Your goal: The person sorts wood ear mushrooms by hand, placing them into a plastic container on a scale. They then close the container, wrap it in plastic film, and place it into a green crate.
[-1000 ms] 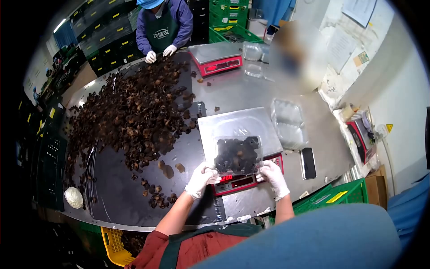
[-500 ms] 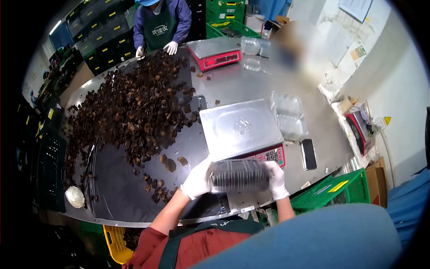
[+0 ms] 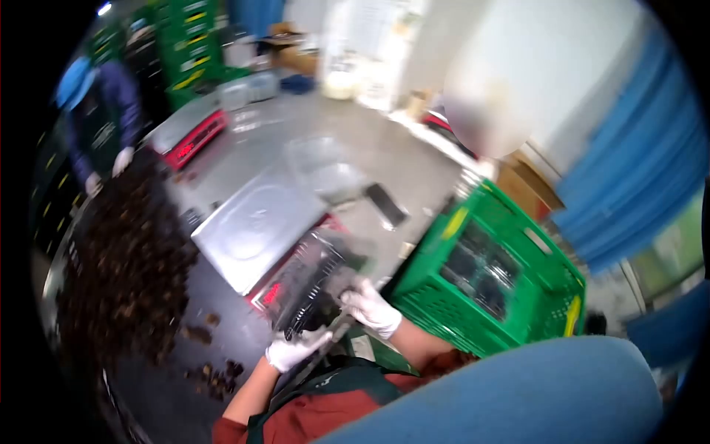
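A clear plastic box (image 3: 309,285) filled with dark pieces is tilted in front of me, blurred by motion. My left hand (image 3: 297,349), in a white glove, grips its lower end. My white-gloved right hand (image 3: 372,307) is closed on its right side. Just beyond the box stands a weighing scale (image 3: 259,222) with a silver plate and a red body. To the right of my right hand is a green crate (image 3: 541,244), with filled clear boxes (image 3: 481,270) inside.
Dark dried mushroom-like pieces (image 3: 129,274) are heaped on the table's left. A co-worker (image 3: 100,118) stands behind them, near a second red scale (image 3: 188,139). Empty clear trays (image 3: 325,166) and a phone (image 3: 386,206) lie past my scale. A blue curtain (image 3: 636,163) hangs at right.
My view has swung right, bringing the green crate fully into sight. Both hands have moved the box off the scale's front edge, from level to steeply tilted, toward the crate side.
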### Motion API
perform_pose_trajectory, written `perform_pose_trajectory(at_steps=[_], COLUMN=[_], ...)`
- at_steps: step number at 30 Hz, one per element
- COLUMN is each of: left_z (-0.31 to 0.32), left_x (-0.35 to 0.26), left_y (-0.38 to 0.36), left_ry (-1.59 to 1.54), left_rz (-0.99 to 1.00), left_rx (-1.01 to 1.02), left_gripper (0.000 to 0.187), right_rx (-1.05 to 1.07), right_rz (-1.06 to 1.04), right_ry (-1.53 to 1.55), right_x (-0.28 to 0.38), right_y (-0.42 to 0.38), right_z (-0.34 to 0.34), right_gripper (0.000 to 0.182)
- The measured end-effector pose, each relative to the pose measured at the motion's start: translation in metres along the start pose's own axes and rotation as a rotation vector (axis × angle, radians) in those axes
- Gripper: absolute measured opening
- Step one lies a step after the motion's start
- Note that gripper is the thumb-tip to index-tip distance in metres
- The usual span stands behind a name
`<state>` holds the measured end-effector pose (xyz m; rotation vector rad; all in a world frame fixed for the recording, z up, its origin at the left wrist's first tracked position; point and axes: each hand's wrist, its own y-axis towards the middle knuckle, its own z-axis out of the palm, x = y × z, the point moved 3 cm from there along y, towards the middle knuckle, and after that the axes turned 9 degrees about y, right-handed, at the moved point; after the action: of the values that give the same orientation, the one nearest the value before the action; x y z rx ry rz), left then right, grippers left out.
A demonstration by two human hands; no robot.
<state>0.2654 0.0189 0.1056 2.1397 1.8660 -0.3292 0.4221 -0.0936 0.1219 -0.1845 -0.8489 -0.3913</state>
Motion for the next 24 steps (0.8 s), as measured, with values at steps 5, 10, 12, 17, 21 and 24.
perform_pose_trajectory(at_steps=[5,10,12,17,21,24], left_z=[-0.036,0.009,0.018,0.022,0.024,0.017], left_x=[-0.041,0.011,0.026,0.055,0.073,0.076], left_y=[0.031,0.034,0.033,0.033,0.042,0.054], left_ry=[-0.747,-0.772,-0.733,-0.681,-0.771,-0.783], left_rz=[-0.114,-0.293,-0.293,-0.402,-0.460,-0.496], left_rx=[-0.228,-0.274,-0.278,-0.206,-0.282,-0.285], left_gripper=[0.079,0.067,0.062,0.057,0.052,0.046], right_rx=[-0.454,-0.809,-0.924,-0.675,-0.480,-0.452], right_rz=[-0.248,-0.569,-0.281,0.579,0.768,0.822], right_ry=[-0.027,-1.062,-1.310,-1.227,-0.981,-1.718], right_x=[0.126,0.259,0.281,0.264,0.202,0.195], right_y=[-0.064,-0.174,-0.224,-0.281,-0.275,-0.250], right_z=[-0.004,-0.094,-0.138,-0.199,-0.245,-0.240], right_gripper=[0.027,0.051,0.062,0.073,0.073,0.064])
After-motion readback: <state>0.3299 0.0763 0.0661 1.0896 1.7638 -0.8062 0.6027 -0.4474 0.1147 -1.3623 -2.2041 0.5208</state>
